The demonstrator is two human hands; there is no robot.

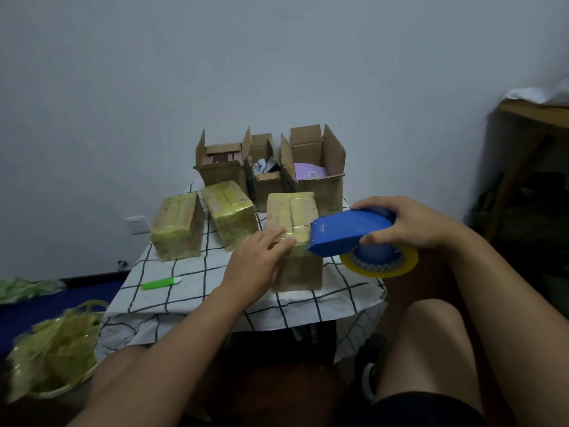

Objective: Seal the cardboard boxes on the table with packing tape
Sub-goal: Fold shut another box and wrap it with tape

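Your right hand (409,223) is wrapped around the blue tape dispenser (351,232), thumb under its body and fingers over the top, with the yellowish tape roll (381,263) hanging just below that hand. Your left hand (261,260) lies flat with straight fingers on the near top edge of the box being taped (292,223), pressing rather than gripping, right beside the dispenser's front end. The likeliest trouble is that closeness: if you pull the dispenser toward your left fingertips, the cutting edge could catch them, or the tape could stick to your skin and wrinkle. The box stands tall on a loose checked cloth (191,291) over the desk (363,322), so a hard tug with too light a press could tip it or drag the cloth. Beyond your left hand sit two wrapped boxes (178,229), already covered in tape, near enough to be nudged if the box in hand slides away from you. Farther beyond both hands three open boxes (314,167) wait with flaps up; reaching them means going over the finished ones. A green pen-like tool (160,284) lies on the cloth to the outside of your left forearm, and a heap of used tape (55,343) sits lower still, off the desk.
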